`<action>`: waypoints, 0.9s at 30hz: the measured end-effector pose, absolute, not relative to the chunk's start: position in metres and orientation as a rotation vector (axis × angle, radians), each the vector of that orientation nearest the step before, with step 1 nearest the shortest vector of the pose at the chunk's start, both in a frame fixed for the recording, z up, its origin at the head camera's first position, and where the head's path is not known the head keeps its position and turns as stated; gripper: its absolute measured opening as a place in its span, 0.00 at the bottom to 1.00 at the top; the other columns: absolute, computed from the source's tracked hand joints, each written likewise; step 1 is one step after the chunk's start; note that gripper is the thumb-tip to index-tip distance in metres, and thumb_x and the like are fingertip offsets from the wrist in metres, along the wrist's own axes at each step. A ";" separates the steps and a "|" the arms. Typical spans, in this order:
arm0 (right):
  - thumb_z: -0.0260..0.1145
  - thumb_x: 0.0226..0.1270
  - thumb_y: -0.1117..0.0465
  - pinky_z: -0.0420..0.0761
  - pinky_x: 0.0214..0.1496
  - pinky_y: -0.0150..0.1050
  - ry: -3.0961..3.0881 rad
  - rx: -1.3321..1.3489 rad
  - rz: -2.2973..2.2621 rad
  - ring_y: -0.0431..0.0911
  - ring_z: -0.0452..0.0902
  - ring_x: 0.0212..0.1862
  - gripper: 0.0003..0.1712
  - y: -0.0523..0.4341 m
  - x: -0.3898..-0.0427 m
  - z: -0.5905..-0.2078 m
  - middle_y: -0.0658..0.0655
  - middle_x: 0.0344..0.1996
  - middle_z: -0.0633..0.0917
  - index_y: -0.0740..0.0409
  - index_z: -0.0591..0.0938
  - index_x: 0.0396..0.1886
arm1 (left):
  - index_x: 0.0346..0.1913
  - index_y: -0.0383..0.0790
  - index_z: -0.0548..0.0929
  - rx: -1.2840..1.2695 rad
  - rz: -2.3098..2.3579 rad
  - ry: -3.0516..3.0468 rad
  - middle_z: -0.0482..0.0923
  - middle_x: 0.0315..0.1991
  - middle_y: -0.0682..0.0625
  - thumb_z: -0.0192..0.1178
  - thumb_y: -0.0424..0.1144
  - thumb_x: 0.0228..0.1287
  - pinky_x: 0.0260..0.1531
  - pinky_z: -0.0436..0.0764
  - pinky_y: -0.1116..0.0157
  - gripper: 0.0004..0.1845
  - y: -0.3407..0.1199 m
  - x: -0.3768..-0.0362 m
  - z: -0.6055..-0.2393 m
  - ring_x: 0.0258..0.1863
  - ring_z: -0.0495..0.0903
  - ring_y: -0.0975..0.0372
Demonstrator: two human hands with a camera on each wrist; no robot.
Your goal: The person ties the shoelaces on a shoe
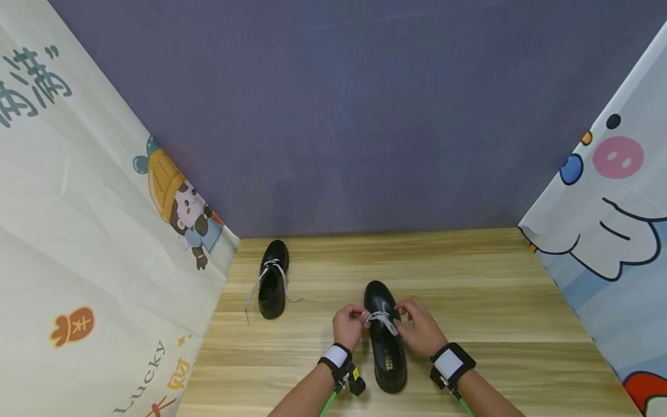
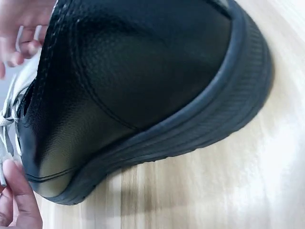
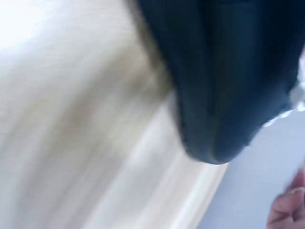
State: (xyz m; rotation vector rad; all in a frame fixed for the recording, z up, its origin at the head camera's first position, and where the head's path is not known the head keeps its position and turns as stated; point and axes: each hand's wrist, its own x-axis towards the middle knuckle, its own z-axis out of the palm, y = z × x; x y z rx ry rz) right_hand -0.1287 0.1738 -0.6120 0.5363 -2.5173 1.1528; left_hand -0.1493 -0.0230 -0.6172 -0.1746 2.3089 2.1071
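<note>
A black lace-up shoe (image 1: 384, 347) stands on the wooden surface between both hands, toe pointing away. Its pale grey shoelace (image 1: 383, 317) is tied in a bow-like knot over the tongue. On the shoe's left side, the left hand (image 1: 350, 327) pinches one part of the lace between thumb and finger; the lace tip shows by the fingers in the left wrist view. Across from it, the right hand (image 1: 421, 329) has thumb and finger bent at the lace's other side. Blurred in the right wrist view, its fingertips (image 3: 286, 207) pinch a pale strand.
Another black shoe (image 1: 272, 304) stands farther left, its laces hanging loose on both sides. A grey-blue panel (image 1: 365, 145) rises behind the wooden surface (image 1: 469, 278). Printed white cloths flank it, one on the left (image 1: 104, 231) and one on the right (image 1: 563, 226).
</note>
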 end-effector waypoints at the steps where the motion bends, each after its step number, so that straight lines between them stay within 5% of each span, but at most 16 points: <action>1: 0.78 0.53 0.68 0.73 0.32 0.34 -2.531 0.535 1.147 0.45 0.72 0.32 0.16 0.172 -0.129 -0.610 0.52 0.31 0.77 0.58 0.81 0.40 | 0.33 0.26 0.84 -0.179 2.101 2.310 0.84 0.26 0.47 0.67 0.23 0.60 0.29 0.86 0.53 0.02 -0.022 -0.149 -0.617 0.20 0.82 0.62; 6: 0.78 0.57 0.56 0.70 0.27 0.30 -2.704 0.518 1.114 0.33 0.68 0.28 0.14 0.161 -0.129 -0.606 0.43 0.27 0.75 0.50 0.79 0.32 | 0.34 0.28 0.84 -0.209 2.056 2.325 0.84 0.27 0.47 0.67 0.25 0.61 0.29 0.86 0.56 0.01 -0.019 -0.150 -0.614 0.22 0.82 0.62; 17: 0.75 0.59 0.67 0.71 0.29 0.32 -2.617 0.520 1.084 0.34 0.69 0.28 0.10 0.166 -0.125 -0.603 0.42 0.26 0.77 0.51 0.81 0.27 | 0.33 0.27 0.85 -0.219 2.137 2.300 0.85 0.26 0.45 0.69 0.23 0.58 0.28 0.86 0.55 0.02 -0.014 -0.153 -0.610 0.22 0.84 0.60; 27: 0.75 0.59 0.66 0.72 0.29 0.32 -2.645 0.495 1.075 0.33 0.69 0.28 0.10 0.180 -0.126 -0.605 0.40 0.26 0.76 0.51 0.81 0.26 | 0.39 0.25 0.85 -0.101 2.127 2.167 0.85 0.29 0.44 0.69 0.24 0.58 0.28 0.84 0.68 0.07 -0.021 -0.157 -0.616 0.25 0.83 0.64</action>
